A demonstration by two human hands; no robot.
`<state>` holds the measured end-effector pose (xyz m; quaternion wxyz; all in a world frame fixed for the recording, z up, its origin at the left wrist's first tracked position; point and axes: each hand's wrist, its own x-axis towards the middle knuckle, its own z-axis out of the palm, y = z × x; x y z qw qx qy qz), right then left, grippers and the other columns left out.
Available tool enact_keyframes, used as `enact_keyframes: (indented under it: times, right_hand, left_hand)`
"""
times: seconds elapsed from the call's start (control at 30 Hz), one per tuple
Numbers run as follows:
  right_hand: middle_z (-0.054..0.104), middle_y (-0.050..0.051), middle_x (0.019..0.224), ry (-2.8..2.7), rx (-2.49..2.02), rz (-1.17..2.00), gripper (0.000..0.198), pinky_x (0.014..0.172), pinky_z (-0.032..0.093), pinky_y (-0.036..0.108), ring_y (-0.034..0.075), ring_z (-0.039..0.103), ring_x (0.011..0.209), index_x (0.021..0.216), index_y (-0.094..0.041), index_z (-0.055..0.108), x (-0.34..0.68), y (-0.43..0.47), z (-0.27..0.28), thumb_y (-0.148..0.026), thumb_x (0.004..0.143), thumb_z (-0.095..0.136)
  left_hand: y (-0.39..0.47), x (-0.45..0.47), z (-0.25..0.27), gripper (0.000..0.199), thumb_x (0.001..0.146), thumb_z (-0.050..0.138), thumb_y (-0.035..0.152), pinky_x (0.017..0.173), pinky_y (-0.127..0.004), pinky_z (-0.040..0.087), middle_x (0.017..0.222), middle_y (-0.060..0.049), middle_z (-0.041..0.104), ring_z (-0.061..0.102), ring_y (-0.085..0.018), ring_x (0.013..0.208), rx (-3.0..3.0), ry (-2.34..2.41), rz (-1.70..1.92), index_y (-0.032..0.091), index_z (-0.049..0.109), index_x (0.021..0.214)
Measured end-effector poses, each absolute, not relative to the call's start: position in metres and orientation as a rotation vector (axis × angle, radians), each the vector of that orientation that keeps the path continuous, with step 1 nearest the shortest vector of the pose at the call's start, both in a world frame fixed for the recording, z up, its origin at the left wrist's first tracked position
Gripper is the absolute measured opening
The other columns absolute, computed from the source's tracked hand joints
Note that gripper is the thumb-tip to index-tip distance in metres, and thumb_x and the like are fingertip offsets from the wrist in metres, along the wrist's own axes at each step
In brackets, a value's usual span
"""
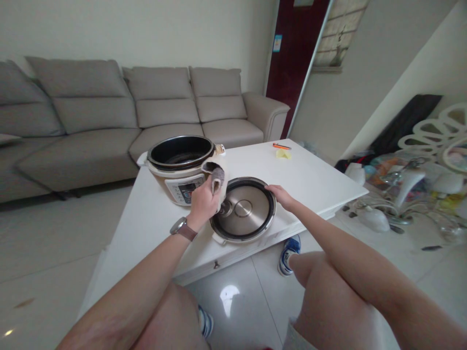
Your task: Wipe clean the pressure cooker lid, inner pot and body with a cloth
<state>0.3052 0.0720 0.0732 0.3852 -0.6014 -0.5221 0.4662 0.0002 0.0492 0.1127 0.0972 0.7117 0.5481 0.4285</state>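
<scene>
The lid (251,221) lies inner face up on the table (251,163), four o'clock from the cooker (160,187); tab (219,238) points to seven. Left hand (204,201) grips cloth (218,175), long axis twelve-to-six; right hand (280,195) grips rim (273,214) at two.

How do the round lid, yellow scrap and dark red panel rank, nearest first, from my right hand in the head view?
1. Round lid: touching your right hand, to its left.
2. Yellow scrap: farther across the table.
3. Dark red panel: beyond the table.
</scene>
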Motion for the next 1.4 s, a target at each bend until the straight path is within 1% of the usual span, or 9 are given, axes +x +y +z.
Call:
enact_keyframes:
  times: [0.13, 0.27, 0.5, 0.67, 0.83, 1.03, 1.17, 1.27, 1.4]
  right_hand:
    - [0.06, 0.001, 0.066, -1.331, -1.53, 1.201, 0.042, 0.054, 0.031, 0.028, 0.016, 0.048, 0.064, 0.078, -0.019, 0.069, 0.305, 0.073, 0.071, -0.059, 0.071, 0.066]
    - [0.061, 0.001, 0.066, -1.333, -1.526, 1.218, 0.042, 0.054, 0.031, 0.028, 0.016, 0.049, 0.063, 0.079, -0.018, 0.07, 0.306, 0.074, 0.069, -0.059, 0.071, 0.065]
    - [0.053, -0.001, 0.059, -1.333, -1.519, 1.21, 0.035, 0.052, 0.028, 0.028, 0.014, 0.043, 0.058, 0.068, -0.02, 0.062, 0.306, 0.073, 0.071, -0.055, 0.069, 0.066]
    - [0.055, -0.001, 0.062, -1.358, -1.478, 1.192, 0.031, 0.056, 0.032, 0.029, 0.015, 0.046, 0.062, 0.066, -0.021, 0.061, 0.304, 0.073, 0.072, -0.052, 0.071, 0.063]
    - [0.06, 0.0, 0.068, -1.393, -1.45, 1.16, 0.03, 0.067, 0.038, 0.031, 0.017, 0.05, 0.071, 0.066, -0.021, 0.063, 0.303, 0.076, 0.073, -0.05, 0.074, 0.063]
    - [0.055, -0.001, 0.066, -1.465, -1.403, 1.043, 0.032, 0.073, 0.036, 0.032, 0.018, 0.048, 0.074, 0.06, -0.021, 0.059, 0.301, 0.078, 0.075, -0.05, 0.074, 0.062]
    - [0.052, -0.002, 0.065, -1.51, -1.397, 1.016, 0.034, 0.072, 0.035, 0.031, 0.017, 0.046, 0.073, 0.06, -0.021, 0.056, 0.299, 0.077, 0.078, -0.051, 0.076, 0.061]
    - [0.051, -0.002, 0.066, -1.598, -1.382, 0.98, 0.034, 0.071, 0.035, 0.031, 0.017, 0.045, 0.072, 0.062, -0.022, 0.057, 0.298, 0.075, 0.081, -0.051, 0.079, 0.059]
    - [0.05, -0.002, 0.064, -1.652, -1.366, 0.981, 0.034, 0.067, 0.033, 0.031, 0.017, 0.043, 0.069, 0.064, -0.022, 0.058, 0.297, 0.072, 0.084, -0.051, 0.081, 0.059]
  left_hand:
    - [0.051, 0.003, 0.102, 0.044, 0.101, 0.045, 0.038, 0.094, -0.038, 0.052, 0.124, -0.014, 0.073, 0.071, -0.031, 0.111, 2.491, 1.426, 0.63, 0.02, 0.057, 0.139]
    - [0.05, 0.014, 0.089, 0.041, 0.101, 0.044, 0.032, 0.112, -0.04, 0.043, 0.142, -0.009, 0.065, 0.063, -0.027, 0.125, 2.641, 1.071, 0.376, 0.024, 0.059, 0.138]
    - [0.036, 0.028, 0.094, 0.041, 0.098, 0.05, 0.035, 0.108, -0.041, 0.046, 0.127, -0.01, 0.074, 0.066, -0.03, 0.118, 2.419, 0.975, 0.466, 0.021, 0.065, 0.133]
    - [0.029, 0.026, 0.1, 0.039, 0.094, 0.054, 0.036, 0.108, -0.04, 0.046, 0.128, -0.007, 0.074, 0.067, -0.03, 0.116, 2.106, 0.805, 0.594, 0.02, 0.072, 0.125]
    - [0.038, 0.012, 0.106, 0.039, 0.092, 0.054, 0.036, 0.108, -0.044, 0.046, 0.12, -0.009, 0.076, 0.067, -0.032, 0.114, 1.833, 1.129, 1.079, 0.014, 0.073, 0.117]
    - [0.043, 0.001, 0.118, 0.04, 0.095, 0.053, 0.038, 0.115, -0.039, 0.041, 0.127, -0.013, 0.073, 0.063, -0.029, 0.126, 1.689, 1.299, 1.576, 0.013, 0.069, 0.121]
    - [0.041, 0.001, 0.114, 0.034, 0.096, 0.054, 0.035, 0.11, -0.041, 0.045, 0.12, -0.014, 0.074, 0.066, -0.03, 0.118, 1.914, 1.36, 1.383, 0.014, 0.069, 0.119]
    - [0.04, 0.005, 0.103, 0.035, 0.095, 0.056, 0.029, 0.11, -0.043, 0.046, 0.129, -0.014, 0.07, 0.064, -0.03, 0.122, 2.139, 1.213, 1.105, 0.016, 0.066, 0.126]
    - [0.036, 0.014, 0.09, 0.042, 0.096, 0.056, 0.033, 0.122, -0.046, 0.034, 0.141, -0.011, 0.066, 0.062, -0.029, 0.13, 2.279, 0.942, 0.685, 0.023, 0.063, 0.136]
